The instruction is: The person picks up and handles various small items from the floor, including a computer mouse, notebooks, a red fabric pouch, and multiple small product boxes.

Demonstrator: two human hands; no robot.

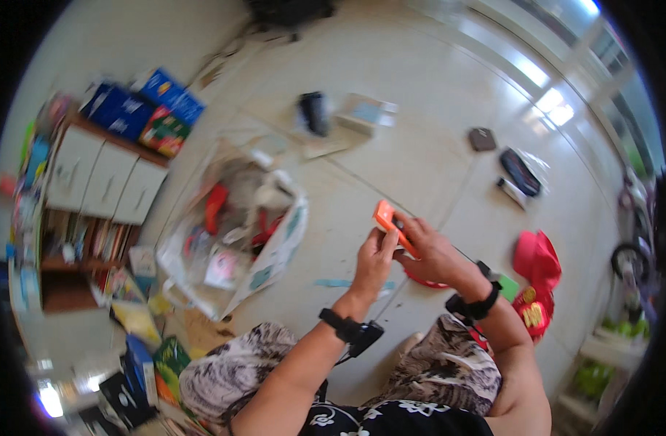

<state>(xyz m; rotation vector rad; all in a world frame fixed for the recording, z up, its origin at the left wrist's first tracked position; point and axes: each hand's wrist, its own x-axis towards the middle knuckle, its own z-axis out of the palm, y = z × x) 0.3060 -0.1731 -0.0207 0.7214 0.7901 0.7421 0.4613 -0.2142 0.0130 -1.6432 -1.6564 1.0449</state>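
Note:
Both my hands meet over the floor in front of my knees, around an orange oblong object (385,214). Its exact kind is not clear; it looks slim with rounded ends. My left hand (374,260) is closed on its near side, thumb against it. My right hand (436,254) has its fingers bent over the other side, covering part of it. Just below my right hand a red curved thing (424,282) shows in part. A light blue strip (340,283) lies on the tiles near my left wrist.
Left of my hands stands an open white bag (286,251) of mixed items. To the right are a red cap (538,260) and a red packet (534,310). Farther off lie a white tube (512,193), a dark pouch (520,173), a brown wallet-like square (482,139) and a box (360,115).

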